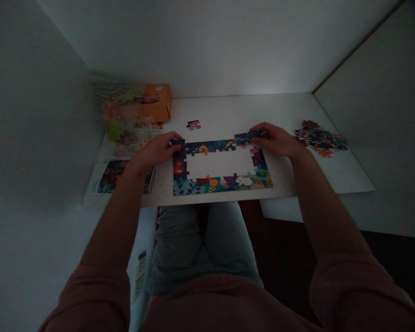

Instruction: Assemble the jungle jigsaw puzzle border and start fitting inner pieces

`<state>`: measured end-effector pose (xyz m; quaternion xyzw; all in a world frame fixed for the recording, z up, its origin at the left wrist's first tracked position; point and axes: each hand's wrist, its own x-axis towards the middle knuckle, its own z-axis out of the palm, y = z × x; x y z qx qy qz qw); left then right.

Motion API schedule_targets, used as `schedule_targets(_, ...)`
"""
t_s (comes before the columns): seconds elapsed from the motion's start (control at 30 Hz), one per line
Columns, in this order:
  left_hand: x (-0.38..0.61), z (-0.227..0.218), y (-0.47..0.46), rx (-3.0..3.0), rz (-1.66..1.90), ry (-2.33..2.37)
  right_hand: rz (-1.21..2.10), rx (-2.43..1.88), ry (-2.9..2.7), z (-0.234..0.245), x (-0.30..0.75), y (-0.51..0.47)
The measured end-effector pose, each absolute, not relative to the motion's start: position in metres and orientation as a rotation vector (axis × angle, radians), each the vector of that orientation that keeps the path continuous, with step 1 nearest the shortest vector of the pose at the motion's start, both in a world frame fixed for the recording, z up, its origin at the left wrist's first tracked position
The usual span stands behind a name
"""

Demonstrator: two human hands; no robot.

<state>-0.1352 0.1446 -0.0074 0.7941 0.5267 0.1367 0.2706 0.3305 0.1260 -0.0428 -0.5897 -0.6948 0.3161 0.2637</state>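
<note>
A jigsaw puzzle frame (224, 183) of joined border pieces lies on the white table, its middle showing bare tabletop. My left hand (157, 150) is closed at the upper left corner, thumb and fingers on the dark blue corner piece (180, 144). At the upper right, my right hand (276, 139) pinches the dark blue end piece (254, 134), its fingertips partly covering it. That end, with a neighbouring piece (241, 139), sits slightly out of line with the top strip (210, 146). One loose purple piece (194, 125) rests above the frame.
A heap of loose puzzle pieces (320, 138) lies at the right of the table (224, 110). On the left stand an orange box (162, 103) and a clear plastic bag (124, 108), blurred in part. A colourful printed picture (110, 177) lies near the front left edge.
</note>
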Motion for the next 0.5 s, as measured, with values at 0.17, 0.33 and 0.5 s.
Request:
schedule_targets(0.17, -0.134, -0.009, 0.147, 2.115, 0.351, 1.432, 0.715, -1.673, -1.92, -0.045, 0.328, 0.132)
schedule_targets(0.33, -0.134, -0.004, 0.148, 2.193, 0.32, 1.52, 0.553, -1.637, -1.987, -0.058, 0.333, 0.139)
schedule_targets(0.5, -0.131, -0.003, 0.143, 2.265, 0.309, 1.577, 0.494, -1.535, -2.148, -0.059, 0.329, 0.141)
